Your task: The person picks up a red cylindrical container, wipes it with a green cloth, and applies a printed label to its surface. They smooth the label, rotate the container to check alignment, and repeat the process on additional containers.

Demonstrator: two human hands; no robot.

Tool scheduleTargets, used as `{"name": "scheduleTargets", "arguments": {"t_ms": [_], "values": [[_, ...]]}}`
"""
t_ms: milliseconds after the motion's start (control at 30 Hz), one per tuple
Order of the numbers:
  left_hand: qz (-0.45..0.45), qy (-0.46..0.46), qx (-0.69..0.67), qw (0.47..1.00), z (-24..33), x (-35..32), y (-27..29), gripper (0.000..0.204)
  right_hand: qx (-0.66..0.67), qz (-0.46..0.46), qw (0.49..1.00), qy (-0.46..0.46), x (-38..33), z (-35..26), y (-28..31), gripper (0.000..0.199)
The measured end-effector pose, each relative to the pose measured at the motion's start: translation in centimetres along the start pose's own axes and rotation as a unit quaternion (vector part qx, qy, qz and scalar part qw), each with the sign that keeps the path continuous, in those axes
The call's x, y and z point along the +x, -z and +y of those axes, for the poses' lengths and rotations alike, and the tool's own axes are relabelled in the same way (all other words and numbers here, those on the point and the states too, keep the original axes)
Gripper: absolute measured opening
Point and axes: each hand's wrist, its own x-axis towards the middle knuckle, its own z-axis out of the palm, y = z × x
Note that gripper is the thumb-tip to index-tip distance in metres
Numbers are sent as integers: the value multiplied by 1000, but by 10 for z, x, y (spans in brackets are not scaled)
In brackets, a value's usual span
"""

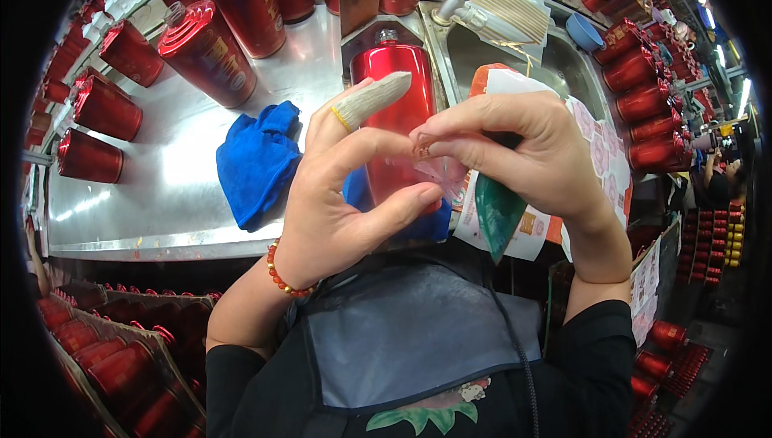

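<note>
A red, glossy bottle [398, 68] with a silvery neck stands behind my hands at the counter's front. My right hand [523, 144] pinches a small clear film [442, 171] with reddish-gold marks between thumb and fingertips. A green, pointed flat scraper [496, 211] hangs below that same hand, seemingly held by its curled fingers, which are partly hidden. My left hand [338, 180] has its thumb and curved forefinger apart, the forefinger reaching the film's edge. One of its raised fingers wears a pale cloth finger sleeve [378, 98].
A blue cloth [261, 160] lies on the metal counter [177, 205], left of my hand. Several red bottles [207, 52] line its far and left sides. At the right are a sink [575, 56] and printed sheets [599, 152]; boxed red bottles [121, 370] sit lower left.
</note>
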Motion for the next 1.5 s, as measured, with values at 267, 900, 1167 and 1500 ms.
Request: {"name": "scheduleTargets", "arguments": {"t_ms": [267, 900, 1167, 1500], "values": [[9, -16, -88, 996, -4, 0, 5, 17, 62, 48, 994, 74, -9, 3, -8, 19], [-14, -57, 25, 998, 19, 8, 17, 19, 124, 50, 989, -66, -15, -21, 1, 30], [31, -3, -124, 992, 11, 3, 5, 17, 255, -48, 960, -106, -11, 14, -19, 26], [57, 89, -160, 981, 6, -5, -3, 17, 276, -26, 950, -142, -9, 23, -29, 16]]}}
